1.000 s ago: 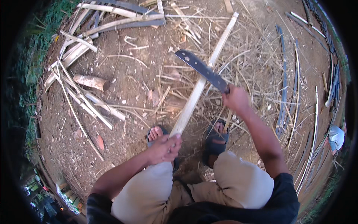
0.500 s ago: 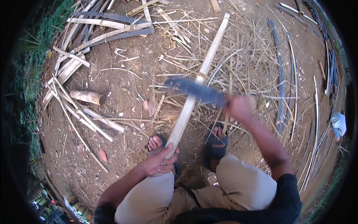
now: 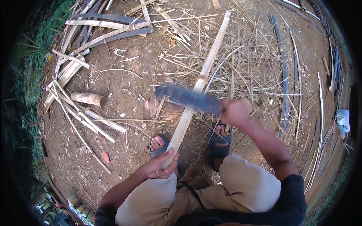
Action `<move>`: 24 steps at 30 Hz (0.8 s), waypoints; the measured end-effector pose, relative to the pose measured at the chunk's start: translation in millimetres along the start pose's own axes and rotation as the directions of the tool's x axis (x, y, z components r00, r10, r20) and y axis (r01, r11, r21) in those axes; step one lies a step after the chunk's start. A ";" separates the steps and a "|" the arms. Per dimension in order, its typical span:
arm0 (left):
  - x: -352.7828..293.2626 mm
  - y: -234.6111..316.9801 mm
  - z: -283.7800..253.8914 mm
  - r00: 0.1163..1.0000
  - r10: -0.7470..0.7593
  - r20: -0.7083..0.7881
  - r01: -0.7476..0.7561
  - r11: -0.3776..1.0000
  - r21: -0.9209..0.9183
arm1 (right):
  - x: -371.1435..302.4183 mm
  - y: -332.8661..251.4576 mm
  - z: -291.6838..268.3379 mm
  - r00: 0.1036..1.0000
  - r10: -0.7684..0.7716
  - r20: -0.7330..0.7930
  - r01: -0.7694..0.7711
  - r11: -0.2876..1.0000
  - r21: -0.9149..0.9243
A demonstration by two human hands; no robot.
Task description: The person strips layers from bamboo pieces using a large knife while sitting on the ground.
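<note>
A long, pale bamboo strip [image 3: 181,130] slants from my left knee up and away to the right. Around its near end my left hand [image 3: 162,165] is closed, thumb on top. My right hand [image 3: 237,112] grips the handle of a machete [image 3: 188,98], whose wide dark blade crosses the strip near its middle. The blade is smeared by motion, so I cannot tell whether its edge touches the strip. The machete's handle is mostly hidden in my fist. A darker joint [image 3: 202,77] shows on the strip just beyond the blade.
Thin shavings [image 3: 252,64] litter the ground ahead. Split bamboo pieces [image 3: 113,34] are heaped at the far left, near a short log [image 3: 88,98]. Dark strips [image 3: 283,79] lie to the right. My sandalled feet [image 3: 218,141] flank the strip. Another person [image 3: 342,122] is partly visible at the right edge.
The machete and my right hand have shifted slightly left and nearer to me along the strip. My left hand keeps its hold on the near end, with the strip tilted almost as before.
</note>
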State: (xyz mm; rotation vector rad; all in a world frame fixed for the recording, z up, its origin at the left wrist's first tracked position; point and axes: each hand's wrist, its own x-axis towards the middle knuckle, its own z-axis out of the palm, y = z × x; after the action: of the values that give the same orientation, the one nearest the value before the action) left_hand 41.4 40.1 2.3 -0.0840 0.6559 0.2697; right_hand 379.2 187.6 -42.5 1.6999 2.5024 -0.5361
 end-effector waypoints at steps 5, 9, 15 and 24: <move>0.9 1.0 -3.0 1.000 -0.011 -0.009 0.011 1.000 0.002 | 17.0 38.9 -0.2 0.997 0.061 -0.053 -0.061 0.998 0.002; 7.4 4.3 -2.0 1.000 0.021 0.007 -0.021 1.000 0.002 | 81.7 119.5 -9.0 0.863 0.484 -0.146 -0.470 0.874 0.121; 3.2 1.9 -2.1 0.995 0.053 -0.083 -0.050 0.998 0.031 | 2.1 -3.3 9.8 0.994 -0.106 -0.003 0.106 0.994 0.027; 2.7 12.3 -21.2 0.988 0.118 -0.103 -0.111 0.991 0.069 | 35.4 54.7 15.5 0.990 -0.050 -0.133 0.037 0.995 -0.095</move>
State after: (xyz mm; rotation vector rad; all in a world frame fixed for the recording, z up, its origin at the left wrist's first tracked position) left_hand 27.5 49.1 -16.0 0.0002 0.7761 0.3566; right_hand 413.4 231.9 -79.3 1.7063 2.6172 -0.3122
